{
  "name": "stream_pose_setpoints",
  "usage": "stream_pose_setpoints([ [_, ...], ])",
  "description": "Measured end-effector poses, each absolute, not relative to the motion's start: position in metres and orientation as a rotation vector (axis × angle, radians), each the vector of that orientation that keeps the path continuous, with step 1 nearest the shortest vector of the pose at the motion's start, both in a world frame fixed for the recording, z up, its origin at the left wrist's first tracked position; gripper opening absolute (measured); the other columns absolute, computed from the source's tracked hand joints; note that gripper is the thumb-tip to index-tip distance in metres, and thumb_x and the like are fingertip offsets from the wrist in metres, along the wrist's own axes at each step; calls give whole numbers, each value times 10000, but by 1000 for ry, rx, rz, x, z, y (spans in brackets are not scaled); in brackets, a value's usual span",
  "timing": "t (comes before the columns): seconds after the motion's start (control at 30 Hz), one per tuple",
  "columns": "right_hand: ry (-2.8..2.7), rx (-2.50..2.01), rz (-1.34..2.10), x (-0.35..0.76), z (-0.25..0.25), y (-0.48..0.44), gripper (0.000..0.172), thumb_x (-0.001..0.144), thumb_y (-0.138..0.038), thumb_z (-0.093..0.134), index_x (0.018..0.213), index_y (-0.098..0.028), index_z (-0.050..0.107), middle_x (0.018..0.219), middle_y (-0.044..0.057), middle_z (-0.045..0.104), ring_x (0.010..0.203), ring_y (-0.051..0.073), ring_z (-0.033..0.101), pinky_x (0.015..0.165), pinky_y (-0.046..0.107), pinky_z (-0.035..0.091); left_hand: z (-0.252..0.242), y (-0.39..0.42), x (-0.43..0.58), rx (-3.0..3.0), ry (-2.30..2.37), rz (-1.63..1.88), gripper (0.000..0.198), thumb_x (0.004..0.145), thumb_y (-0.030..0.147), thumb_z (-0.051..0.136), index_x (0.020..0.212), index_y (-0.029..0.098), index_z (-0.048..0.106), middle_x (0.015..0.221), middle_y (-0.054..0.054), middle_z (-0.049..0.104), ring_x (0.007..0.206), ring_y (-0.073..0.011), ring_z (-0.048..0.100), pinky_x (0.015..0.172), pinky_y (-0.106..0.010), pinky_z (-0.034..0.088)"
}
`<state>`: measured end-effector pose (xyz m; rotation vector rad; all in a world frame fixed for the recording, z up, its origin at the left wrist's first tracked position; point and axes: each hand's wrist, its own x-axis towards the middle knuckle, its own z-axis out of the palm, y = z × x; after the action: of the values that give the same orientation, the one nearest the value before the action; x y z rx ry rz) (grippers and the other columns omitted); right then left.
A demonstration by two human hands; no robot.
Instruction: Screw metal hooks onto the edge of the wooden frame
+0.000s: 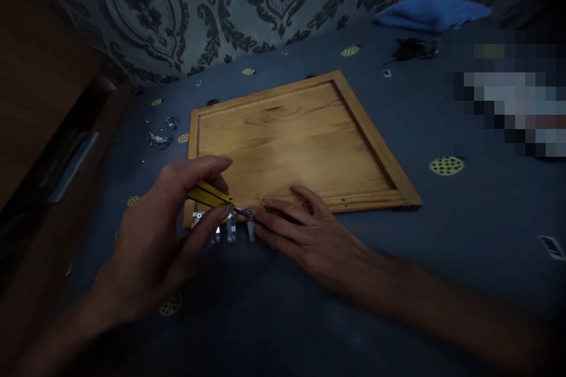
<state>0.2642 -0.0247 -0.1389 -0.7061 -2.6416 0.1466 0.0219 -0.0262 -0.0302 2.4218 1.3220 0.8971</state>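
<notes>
Your left hand (154, 235) grips a yellow-and-black-handled screwdriver (211, 194), tip on the small silver metal hinge (230, 224) at the near edge of the flat wooden cabinet door (292, 135). Your right hand (305, 230) lies open, fingers pressing beside that hinge, all on the blue dotted cloth (442, 235).

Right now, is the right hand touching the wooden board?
Touching. The head view shows the right hand with fingers lying on the wooden board, at its near edge.
</notes>
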Motion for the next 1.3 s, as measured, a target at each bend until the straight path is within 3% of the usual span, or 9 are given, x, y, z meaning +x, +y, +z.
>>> stream_pose_setpoints([
  [0.17, -2609, -728, 105, 263, -142, -26, 398, 1032, -127, 437, 1404, -197, 561, 1412, 62, 670, 1396, 273, 482, 1210, 589, 256, -31, -26, 24, 2499, 1301, 887, 509, 938, 153, 677, 1402, 305, 529, 1162, -8, 668, 1006, -186, 677, 872, -336, 576],
  [0.33, -2606, -706, 122, 264, -142, -26, 417, 1002, -130, 482, 1407, -183, 568, 1438, 92, 652, 1386, 293, 499, 1202, 608, 264, -30, -26, 28, 2513, 1348, 952, 407, 924, 238, 742, 1301, 324, 615, 1078, 1, 678, 947, -197, 655, 772, -343, 576],
  [0.53, -2614, -706, 97, 263, -140, -26, 421, 999, -128, 515, 1417, -162, 546, 1434, 83, 655, 1374, 284, 506, 1180, 609, 309, -27, -27, 30, 2396, 1290, 1022, 470, 929, 208, 727, 1344, 384, 594, 1133, 27, 709, 967, -205, 707, 894, -388, 629],
  [0.67, -2628, -721, 117, 263, -139, -27, 444, 983, -123, 527, 1425, -163, 545, 1436, 90, 651, 1381, 280, 504, 1177, 604, 320, -26, -27, 29, 2338, 1309, 1037, 523, 908, 220, 739, 1379, 385, 583, 1069, 5, 700, 944, -229, 728, 844, -394, 665],
  [0.93, -2620, -717, 191, 264, -140, -26, 466, 984, -142, 541, 1449, -177, 545, 1419, 110, 661, 1369, 312, 526, 1176, 636, 321, -15, -34, 31, 2232, 1408, 1089, 485, 914, 183, 698, 1348, 375, 599, 1124, 7, 678, 988, -215, 704, 936, -408, 634],
  [1.3, -2622, -711, 147, 264, -142, -26, 454, 982, -156, 553, 1435, -173, 527, 1440, 88, 648, 1382, 277, 505, 1190, 597, 290, -23, -28, 26, 2494, 1385, 951, 419, 950, 329, 685, 1355, 367, 585, 1042, 3, 736, 917, -242, 728, 766, -388, 627],
])
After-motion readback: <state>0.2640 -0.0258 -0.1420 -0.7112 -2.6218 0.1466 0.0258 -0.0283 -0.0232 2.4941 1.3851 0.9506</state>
